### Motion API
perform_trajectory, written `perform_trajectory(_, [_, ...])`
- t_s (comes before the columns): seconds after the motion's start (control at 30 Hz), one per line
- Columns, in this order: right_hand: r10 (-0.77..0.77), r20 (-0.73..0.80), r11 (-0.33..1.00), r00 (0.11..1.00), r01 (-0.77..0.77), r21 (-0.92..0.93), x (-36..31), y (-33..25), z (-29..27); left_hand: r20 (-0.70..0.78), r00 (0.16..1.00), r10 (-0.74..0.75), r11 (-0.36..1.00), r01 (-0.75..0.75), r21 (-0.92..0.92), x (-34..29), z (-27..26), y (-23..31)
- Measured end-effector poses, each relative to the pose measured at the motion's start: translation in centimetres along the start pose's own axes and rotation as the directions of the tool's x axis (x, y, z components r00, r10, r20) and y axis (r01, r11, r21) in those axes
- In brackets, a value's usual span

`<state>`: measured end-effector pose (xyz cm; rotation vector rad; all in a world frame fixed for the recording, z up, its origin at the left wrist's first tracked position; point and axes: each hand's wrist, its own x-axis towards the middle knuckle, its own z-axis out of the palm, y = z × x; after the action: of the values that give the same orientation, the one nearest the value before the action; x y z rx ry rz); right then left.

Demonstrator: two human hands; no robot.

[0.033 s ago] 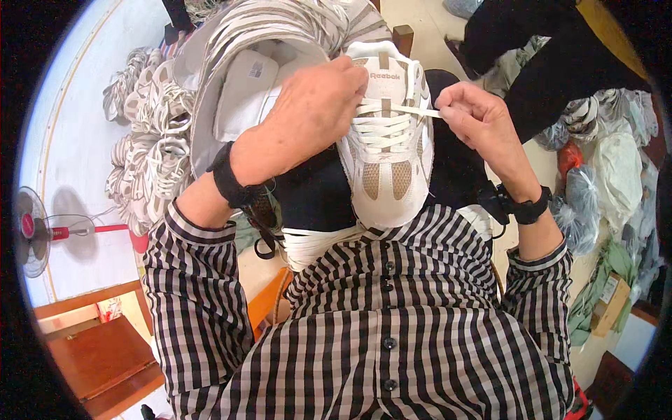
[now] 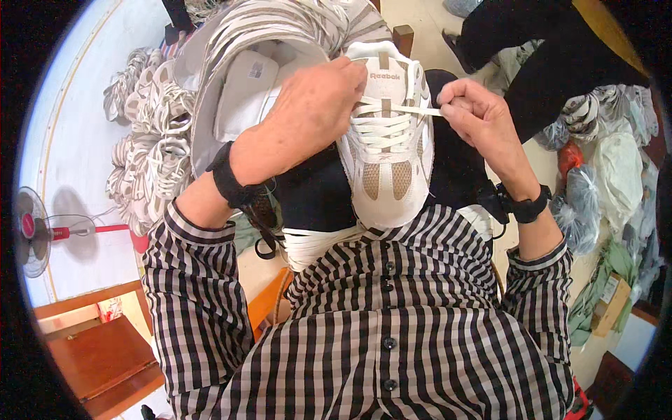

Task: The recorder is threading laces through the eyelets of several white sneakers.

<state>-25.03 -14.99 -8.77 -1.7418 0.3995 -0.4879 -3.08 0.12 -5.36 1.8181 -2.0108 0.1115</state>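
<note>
A cream and beige sneaker (image 2: 389, 178) rests on my black-clad lap, its toe toward my body. White lace rows (image 2: 381, 133) cross its tongue. My right hand (image 2: 476, 115), to the right of the sneaker, pinches a flat white shoelace (image 2: 422, 110) pulled straight across the upper. My left hand (image 2: 311, 98) is against the left edge of the lace opening with its fingers curled. Its fingertips are mostly hidden, so what they grip does not show. Beside it, on the left, curls a large pale sheet roll (image 2: 203, 119) with a white padded piece (image 2: 245, 94) inside.
Bunches of laced shoe uppers (image 2: 164, 105) hang at the left, above a small fan (image 2: 31, 227). More uppers (image 2: 343, 21) are stacked beyond my hands. Clear plastic bags (image 2: 579, 210) and a cardboard piece (image 2: 610, 304) lie at the right. A person's black-clothed leg (image 2: 560, 77) is at upper right.
My right hand and the stretched shoelace have barely shifted. The sneaker and my left hand stay in place.
</note>
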Motion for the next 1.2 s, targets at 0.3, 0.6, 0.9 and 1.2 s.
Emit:
perform_trajectory(0.3, [0.082,0.025,0.955,0.996,-0.086,0.285,0.4,1.9,-2.5,0.201,0.974,-0.109,0.918,0.177,-0.356,0.6,-0.3,-0.7])
perform_trajectory(0.6, [-0.05,0.001,0.891,0.999,0.045,-0.451,-0.4,2.6,-3.5,0.527,0.806,-0.27,0.694,0.542,-0.474,-0.5,-3.6,-1.9])
perform_trajectory(0.9, [-0.468,-0.077,0.317,0.88,0.086,-0.944,-2.1,4.0,-6.0,0.585,0.75,-0.31,0.706,0.593,-0.387,-3.2,-2.3,-0.5])
perform_trajectory(1.2, [-0.351,-0.07,0.134,0.934,-0.024,-0.991,-3.6,5.4,-10.5,0.5,0.815,-0.293,0.7,0.539,-0.469,-2.1,-5.8,-3.6])
